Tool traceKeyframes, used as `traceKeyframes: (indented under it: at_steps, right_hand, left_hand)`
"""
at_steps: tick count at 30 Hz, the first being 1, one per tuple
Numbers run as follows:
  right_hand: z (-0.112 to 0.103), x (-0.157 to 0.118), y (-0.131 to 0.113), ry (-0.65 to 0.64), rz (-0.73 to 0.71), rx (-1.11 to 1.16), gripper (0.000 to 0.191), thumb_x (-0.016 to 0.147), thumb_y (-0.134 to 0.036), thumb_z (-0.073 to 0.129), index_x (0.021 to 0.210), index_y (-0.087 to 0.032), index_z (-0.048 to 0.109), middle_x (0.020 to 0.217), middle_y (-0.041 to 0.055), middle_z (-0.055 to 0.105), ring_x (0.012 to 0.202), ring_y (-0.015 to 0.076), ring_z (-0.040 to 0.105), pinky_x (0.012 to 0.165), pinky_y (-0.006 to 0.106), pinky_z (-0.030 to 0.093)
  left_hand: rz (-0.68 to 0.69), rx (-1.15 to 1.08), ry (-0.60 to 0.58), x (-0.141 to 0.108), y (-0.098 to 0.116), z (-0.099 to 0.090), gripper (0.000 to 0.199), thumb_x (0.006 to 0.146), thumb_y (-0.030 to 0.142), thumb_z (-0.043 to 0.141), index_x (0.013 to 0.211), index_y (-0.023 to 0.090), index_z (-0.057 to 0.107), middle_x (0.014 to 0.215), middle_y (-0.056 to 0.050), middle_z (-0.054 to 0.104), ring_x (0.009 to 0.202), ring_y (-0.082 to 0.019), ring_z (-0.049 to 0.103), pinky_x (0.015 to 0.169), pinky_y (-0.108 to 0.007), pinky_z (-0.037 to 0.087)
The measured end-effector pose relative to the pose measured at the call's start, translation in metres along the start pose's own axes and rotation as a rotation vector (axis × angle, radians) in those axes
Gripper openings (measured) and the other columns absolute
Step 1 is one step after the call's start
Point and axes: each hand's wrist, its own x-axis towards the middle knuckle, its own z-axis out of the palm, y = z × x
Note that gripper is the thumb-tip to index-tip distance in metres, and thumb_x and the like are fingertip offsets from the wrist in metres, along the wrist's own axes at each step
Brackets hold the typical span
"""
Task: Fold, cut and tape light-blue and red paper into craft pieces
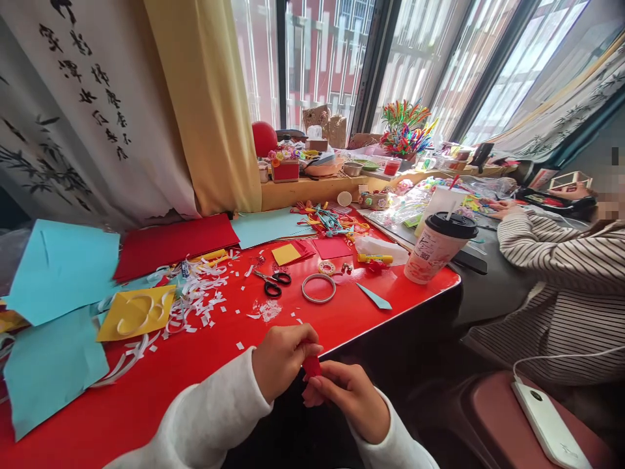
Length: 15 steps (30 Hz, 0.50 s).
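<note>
Between my two hands, just past the front edge of the red table [195,371], is a small piece of red paper [311,367]. My left hand [284,357] pinches its top from the left, fingers bent. My right hand [352,396] grips it lower down between thumb and fingers. Beyond them on the table lie black-handled scissors [273,284], a round ring [318,298], a roll of tape [327,268] and a light blue paper strip [375,297]. Yellow square paper [286,254] rests on red sheets further back.
White paper scraps [200,299], blue sheets [56,371] and a yellow card [137,312] cover the left side. A lidded cup [434,251] stands at the table's right edge. A person in a striped sleeve [541,244] sits at right, near a power bank [551,423].
</note>
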Motion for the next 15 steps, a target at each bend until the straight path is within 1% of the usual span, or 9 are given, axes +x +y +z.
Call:
traceKeyframes:
  at_steps: [2, 3, 4, 5, 7, 8, 11, 13, 15]
  right_hand:
    - [-0.006, 0.001, 0.002, 0.001, 0.011, 0.022, 0.026, 0.074, -0.037, 0.048, 0.074, -0.013, 0.059, 0.066, 0.0091, 0.063, 0.059, 0.0164, 0.06, 0.056, 0.029, 0.045]
    - [-0.01, 0.001, 0.003, 0.008, 0.018, 0.043, 0.026, 0.074, -0.037, 0.048, 0.074, -0.013, 0.059, 0.066, 0.0092, 0.063, 0.059, 0.0165, 0.06, 0.056, 0.029, 0.045]
    - [-0.015, 0.002, 0.004, 0.024, 0.019, 0.067, 0.026, 0.074, -0.037, 0.048, 0.074, -0.013, 0.058, 0.066, 0.0094, 0.063, 0.059, 0.0167, 0.06, 0.056, 0.03, 0.045]
    - [-0.019, 0.003, 0.006, 0.049, 0.012, 0.095, 0.025, 0.073, -0.036, 0.049, 0.073, -0.013, 0.058, 0.066, 0.0096, 0.062, 0.059, 0.0168, 0.06, 0.057, 0.03, 0.045]
    - [-0.028, 0.006, 0.01, 0.14, -0.03, 0.164, 0.024, 0.073, -0.036, 0.051, 0.072, -0.013, 0.057, 0.067, 0.0096, 0.062, 0.06, 0.0167, 0.059, 0.059, 0.031, 0.045]
    - [-0.033, 0.008, 0.012, 0.204, -0.06, 0.208, 0.023, 0.072, -0.035, 0.052, 0.071, -0.013, 0.057, 0.067, 0.0091, 0.061, 0.06, 0.0165, 0.059, 0.059, 0.031, 0.044]
    - [-0.045, 0.017, 0.016, 0.344, -0.113, 0.312, 0.021, 0.07, -0.034, 0.055, 0.073, -0.014, 0.056, 0.065, 0.0072, 0.06, 0.057, 0.0156, 0.057, 0.058, 0.032, 0.044]
    - [-0.052, 0.026, 0.012, 0.346, -0.116, 0.311, 0.02, 0.069, -0.034, 0.055, 0.072, -0.014, 0.056, 0.063, 0.0063, 0.059, 0.055, 0.0146, 0.056, 0.056, 0.031, 0.044]
    - [-0.058, 0.04, 0.003, 0.306, -0.111, 0.257, 0.02, 0.07, -0.033, 0.056, 0.07, -0.013, 0.056, 0.06, 0.0056, 0.058, 0.052, 0.0134, 0.055, 0.053, 0.029, 0.043]
  left_hand:
    - [0.005, -0.096, -0.162, 0.016, -0.011, -0.008, 0.021, 0.073, 0.035, 0.045, 0.072, 0.017, 0.056, 0.058, 0.001, 0.055, 0.047, -0.009, 0.048, 0.045, -0.019, 0.038]
    - [0.017, -0.12, -0.22, 0.027, -0.019, -0.013, 0.025, 0.075, 0.037, 0.042, 0.076, 0.017, 0.057, 0.062, 0.0, 0.057, 0.052, -0.01, 0.051, 0.048, -0.02, 0.04]
    - [0.039, -0.09, -0.193, 0.039, -0.029, -0.019, 0.027, 0.076, 0.038, 0.041, 0.083, 0.017, 0.057, 0.066, -0.001, 0.058, 0.057, -0.011, 0.053, 0.051, -0.021, 0.041]
    - [0.072, 0.009, -0.122, 0.053, -0.04, -0.025, 0.027, 0.075, 0.036, 0.042, 0.091, 0.019, 0.056, 0.072, -0.002, 0.059, 0.064, -0.012, 0.053, 0.059, -0.024, 0.042]
    - [0.132, 0.279, 0.039, 0.08, -0.063, -0.034, 0.03, 0.069, 0.033, 0.052, 0.096, 0.021, 0.056, 0.08, -0.004, 0.058, 0.077, -0.016, 0.05, 0.072, -0.03, 0.039]
    - [0.168, 0.382, 0.057, 0.092, -0.072, -0.036, 0.032, 0.066, 0.03, 0.057, 0.097, 0.023, 0.057, 0.085, -0.005, 0.056, 0.082, -0.018, 0.048, 0.075, -0.032, 0.037]
    - [0.34, 0.494, -0.039, 0.115, -0.091, -0.035, 0.022, 0.065, 0.028, 0.059, 0.086, 0.024, 0.062, 0.089, -0.006, 0.053, 0.085, -0.019, 0.043, 0.077, -0.033, 0.035]
    - [0.39, 0.493, -0.07, 0.12, -0.094, -0.03, 0.014, 0.067, 0.028, 0.056, 0.078, 0.022, 0.063, 0.088, -0.005, 0.052, 0.084, -0.018, 0.043, 0.077, -0.03, 0.035]
    - [0.4, 0.467, -0.069, 0.12, -0.092, -0.027, 0.014, 0.071, 0.028, 0.052, 0.075, 0.019, 0.063, 0.087, -0.005, 0.051, 0.082, -0.016, 0.044, 0.075, -0.027, 0.036]
